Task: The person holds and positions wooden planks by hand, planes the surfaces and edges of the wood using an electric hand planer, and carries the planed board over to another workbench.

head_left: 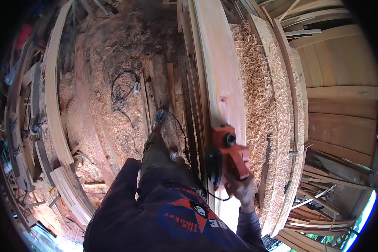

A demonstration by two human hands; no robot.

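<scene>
My right hand [242, 192] is closed around the rear handle of a red-orange electric planer [231, 153], which has a black round part on its left side. The planer rests on a long pale plank [220, 63] running away from me. A black power cord [214, 195] curves from the planer's rear toward my body. A dark sleeve [130, 172] shows on my left side, but my left hand is not visible.
Curled shavings [256, 75] lie thick to the plank's right. A coiled cable [124, 90] with a small pale box [137, 87] lies on the shavings-covered floor. My foot [161, 115] stands beside floor boards. Long boards [56, 84] line the left; wooden panels [340, 101] stand right.
</scene>
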